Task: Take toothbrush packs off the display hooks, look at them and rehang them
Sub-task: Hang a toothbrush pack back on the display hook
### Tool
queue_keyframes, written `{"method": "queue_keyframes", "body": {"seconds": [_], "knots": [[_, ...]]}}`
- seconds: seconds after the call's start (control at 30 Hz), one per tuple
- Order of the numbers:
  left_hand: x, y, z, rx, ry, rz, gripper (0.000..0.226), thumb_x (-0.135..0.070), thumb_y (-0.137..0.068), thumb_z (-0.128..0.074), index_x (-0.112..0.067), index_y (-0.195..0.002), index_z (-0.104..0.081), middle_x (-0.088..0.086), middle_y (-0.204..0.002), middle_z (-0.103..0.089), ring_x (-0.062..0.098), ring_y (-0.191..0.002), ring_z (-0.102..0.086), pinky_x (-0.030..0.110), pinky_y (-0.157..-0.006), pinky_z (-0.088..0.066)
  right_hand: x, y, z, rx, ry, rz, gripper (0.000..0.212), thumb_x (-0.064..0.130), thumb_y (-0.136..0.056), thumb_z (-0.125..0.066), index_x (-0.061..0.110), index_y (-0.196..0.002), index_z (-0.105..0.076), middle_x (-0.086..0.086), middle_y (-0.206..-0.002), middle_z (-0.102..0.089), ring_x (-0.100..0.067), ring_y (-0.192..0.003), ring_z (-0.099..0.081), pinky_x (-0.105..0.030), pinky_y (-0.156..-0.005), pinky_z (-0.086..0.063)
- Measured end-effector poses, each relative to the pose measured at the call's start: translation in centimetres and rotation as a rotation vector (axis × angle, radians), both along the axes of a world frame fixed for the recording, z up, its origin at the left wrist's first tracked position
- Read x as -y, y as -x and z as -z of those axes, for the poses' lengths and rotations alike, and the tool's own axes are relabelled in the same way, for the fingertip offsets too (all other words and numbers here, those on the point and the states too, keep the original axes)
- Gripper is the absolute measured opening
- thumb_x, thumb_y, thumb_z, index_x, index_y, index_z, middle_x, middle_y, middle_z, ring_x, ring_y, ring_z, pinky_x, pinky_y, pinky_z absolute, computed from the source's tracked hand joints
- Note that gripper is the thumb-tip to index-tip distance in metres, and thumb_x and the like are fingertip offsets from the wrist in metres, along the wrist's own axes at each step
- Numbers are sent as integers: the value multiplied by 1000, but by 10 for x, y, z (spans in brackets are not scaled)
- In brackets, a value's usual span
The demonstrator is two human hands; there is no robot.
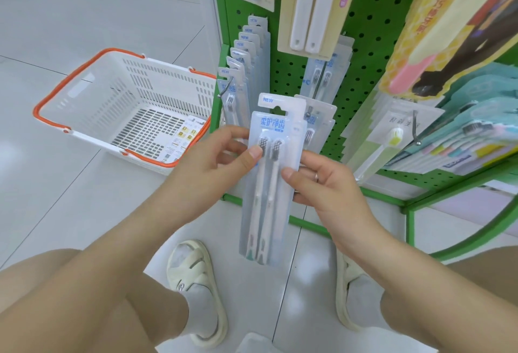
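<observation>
The person holds one toothbrush pack [266, 181] in front of the green pegboard display [367, 52], off the hooks and between both hands, so it is at the looking step of the task. The left hand [215, 162] pinches the left edge of the pack near the brush heads, with the thumb on the front face and the other fingers behind. The right hand [322, 181] pinches the right edge a little lower, also thumb in front. I think the two grips at opposite edges are chosen to keep the long, thin pack flat and facing upward to the eyes, so the printed header and the two brushes inside can be read without the fingers covering them. The hanging hole at the top of the pack is free and points toward the display, which should make it easy to slide it back. Just beside the pack on the left, a row of similar packs [246, 52] hangs on one hook [224, 88], and its bare tip stands out in front of them; probably the pack belongs there. A white shopping basket [92, 95] with orange handles stands on the floor to the left, well apart from the hands, with a printed leaflet [182, 139] inside.
</observation>
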State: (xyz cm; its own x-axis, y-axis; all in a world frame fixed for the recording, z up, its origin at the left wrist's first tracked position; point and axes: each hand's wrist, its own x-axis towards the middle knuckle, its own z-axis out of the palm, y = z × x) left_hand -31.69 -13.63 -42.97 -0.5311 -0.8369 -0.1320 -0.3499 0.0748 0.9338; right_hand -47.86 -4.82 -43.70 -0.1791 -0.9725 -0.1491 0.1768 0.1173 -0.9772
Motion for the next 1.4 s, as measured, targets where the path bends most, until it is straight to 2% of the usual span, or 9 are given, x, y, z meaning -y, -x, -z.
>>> {"method": "queue_keyframes", "body": {"seconds": [0.1,0.33,0.6,0.7,0.83,1.03,1.17,1.3,1.4], "knots": [[-7,1,-5,228,406,-146,35,-65,-77,-54,-32,-88,-58,-13,-76,-62,6,-72,-59,29,-67,-49,-1,1,-1,-229,74,27,31,2,-94,-55,28,-100,-69,11,-89,-75,-4,-88,-70,-24,-83,-53],[-9,12,-10,449,415,-111,53,-74,-69,-45,-22,-62,-53,-25,-64,-55,0,-63,-50,27,-55,-31,-3,-4,4,-399,115,51,29,5,-92,-60,28,-104,-72,14,-97,-74,-1,-93,-69,-24,-86,-53],[-9,11,-10,316,424,-131,59,-72,-71,-43,-16,-55,-41,-9,-48,-43,11,-52,-40,29,-54,-27,-3,-1,-2,-349,131,27,19,11,-92,-61,26,-94,-73,10,-87,-75,0,-81,-67,-17,-75,-50],[-6,9,-15,210,422,-224,59,-70,-70,-46,-14,-53,-41,-4,-45,-38,13,-49,-36,32,-53,-28,0,0,-2,-375,89,-39,8,23,-89,-66,19,-87,-73,-1,-78,-72,-4,-73,-61,-28,-68,-50],[9,0,-26,41,434,-381,74,-69,-73,-50,4,-60,-53,22,-54,-46,35,-57,-43,35,-55,-32,0,5,-1,-423,-7,-170,23,25,-89,-67,29,-67,-63,16,-59,-51,0,-58,-46,-16,-55,-36],[11,-4,-28,81,378,-351,66,-67,-79,-51,-6,-57,-57,8,-44,-46,23,-48,-42,33,-59,-35,0,7,-6,-172,-51,-111,17,24,-91,-61,12,-98,-69,6,-81,-69,-4,-70,-62,-16,-65,-48],[7,2,-26,146,167,-172,52,-66,-75,-62,-17,-58,-69,-2,-50,-61,11,-46,-54,29,-57,-47,1,10,-11,-24,-42,-92,28,32,-81,-55,13,-99,-66,11,-79,-70,-4,-70,-64,-15,-64,-49],[-1,14,-25,-83,-52,-128,23,-27,-85,-68,-6,-90,-74,2,-65,-69,8,-54,-60,19,-52,-50,1,7,-12,4,-49,-58,21,24,-88,-56,13,-102,-65,9,-84,-71,-3,-72,-65,-14,-65,-49],[0,14,-23,-154,-92,-171,20,-18,-86,-68,1,-89,-71,5,-67,-71,10,-56,-63,18,-52,-51,2,5,-8,-54,-52,-18,20,11,-90,-60,14,-110,-61,0,-96,-70,-7,-82,-66,-16,-71,-50]]}}
